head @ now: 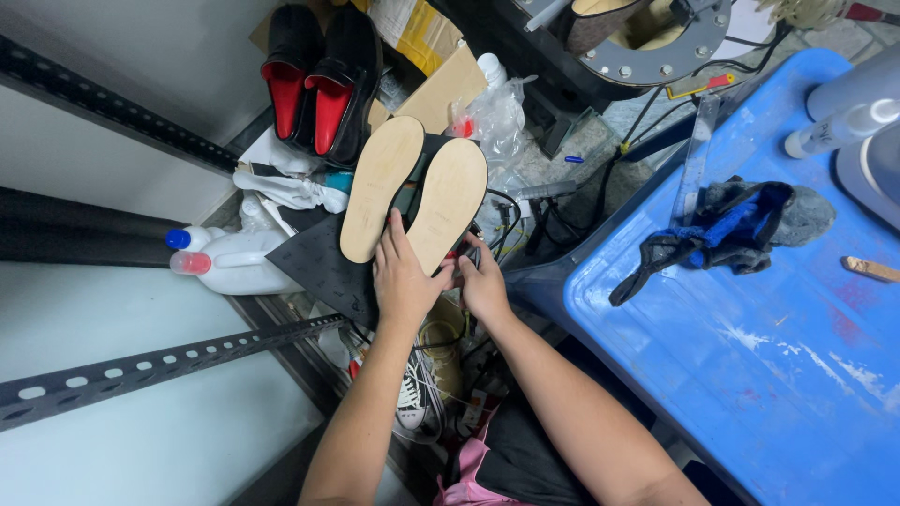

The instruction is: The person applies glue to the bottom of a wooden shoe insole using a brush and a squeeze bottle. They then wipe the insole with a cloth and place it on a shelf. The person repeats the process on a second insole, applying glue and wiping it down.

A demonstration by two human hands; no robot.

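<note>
Two tan soles (412,192); two black shoes (321,80)

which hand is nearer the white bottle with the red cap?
Left. The left hand rests on the tan soles, with the white bottle with the red cap a short way off to its outer side. The right hand is farther, beyond the left.

Shoe-repair workshop: tan soles (412,192), black shoes (321,80), glue bottles (230,262), cluttered blue worktable (750,347) w/ machine (647,37).

R hand (485,286) fingers hidden under tan soles (448,201); black shoes (323,75) cut off at top edge.
</note>
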